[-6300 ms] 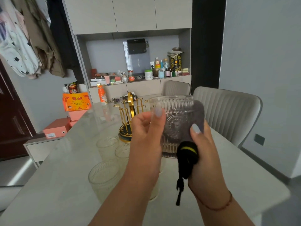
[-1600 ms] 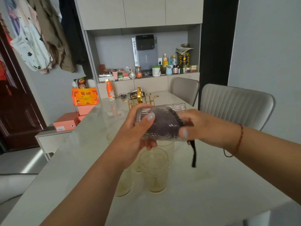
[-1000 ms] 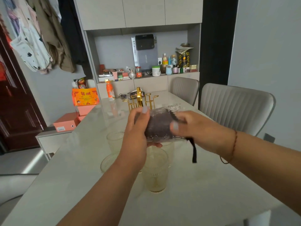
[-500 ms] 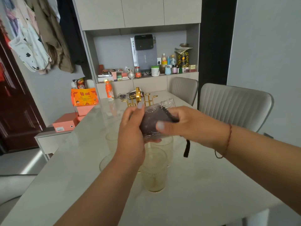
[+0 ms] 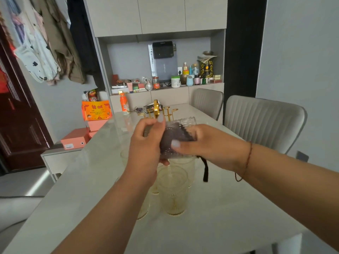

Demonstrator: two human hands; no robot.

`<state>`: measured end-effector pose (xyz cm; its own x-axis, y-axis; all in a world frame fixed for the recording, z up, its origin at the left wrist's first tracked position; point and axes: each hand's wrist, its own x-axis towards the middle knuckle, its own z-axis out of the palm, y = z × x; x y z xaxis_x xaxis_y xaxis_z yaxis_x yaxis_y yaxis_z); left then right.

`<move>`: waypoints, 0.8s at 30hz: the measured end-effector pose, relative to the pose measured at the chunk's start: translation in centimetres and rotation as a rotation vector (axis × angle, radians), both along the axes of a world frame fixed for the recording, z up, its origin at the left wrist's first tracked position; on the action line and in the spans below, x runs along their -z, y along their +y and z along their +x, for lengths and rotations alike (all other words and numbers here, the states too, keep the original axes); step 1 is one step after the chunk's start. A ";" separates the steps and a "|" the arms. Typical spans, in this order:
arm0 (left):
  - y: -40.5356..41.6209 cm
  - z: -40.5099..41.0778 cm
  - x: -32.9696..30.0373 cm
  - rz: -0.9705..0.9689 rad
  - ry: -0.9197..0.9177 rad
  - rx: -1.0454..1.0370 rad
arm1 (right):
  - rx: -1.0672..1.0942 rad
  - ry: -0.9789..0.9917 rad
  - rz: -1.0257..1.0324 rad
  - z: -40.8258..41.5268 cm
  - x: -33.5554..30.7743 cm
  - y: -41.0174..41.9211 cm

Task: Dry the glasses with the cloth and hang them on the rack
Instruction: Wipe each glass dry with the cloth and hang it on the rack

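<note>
Above the table [image 5: 229, 208], your left hand [image 5: 146, 149] grips the glass [image 5: 180, 132] tipped sideways, fingers curled round it, so your right hand [image 5: 207, 145] can pinch the cloth [image 5: 174, 134] into it. Rack [image 5: 157, 111] beyond, unused.

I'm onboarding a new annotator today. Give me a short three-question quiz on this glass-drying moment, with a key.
1. True or false: a glass already hangs on the gold rack.
2. Which hand has its fingers inside the held glass with the dark cloth? A. left B. right
3. Fill in: the waiting glasses stand on the ____.

Key
1. False; its hooks are bare.
2. B; the right hand works the cloth, and the left hand has its grip round the base.
3. table.
</note>
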<state>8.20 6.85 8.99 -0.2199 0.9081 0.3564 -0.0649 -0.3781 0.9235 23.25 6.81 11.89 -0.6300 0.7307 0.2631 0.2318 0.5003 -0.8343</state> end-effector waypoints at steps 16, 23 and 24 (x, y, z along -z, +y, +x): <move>-1.8 -1.5 0.1 0.125 1.277 -0.200 | 0.197 0.123 -0.218 0.3 1.3 0.2; -1.7 -1.8 0.8 0.136 0.974 -0.317 | 0.141 0.410 -0.325 2.3 -2.1 0.1; -1.6 -1.6 0.7 0.138 0.944 -0.327 | 0.133 0.432 -0.349 2.3 -2.5 0.1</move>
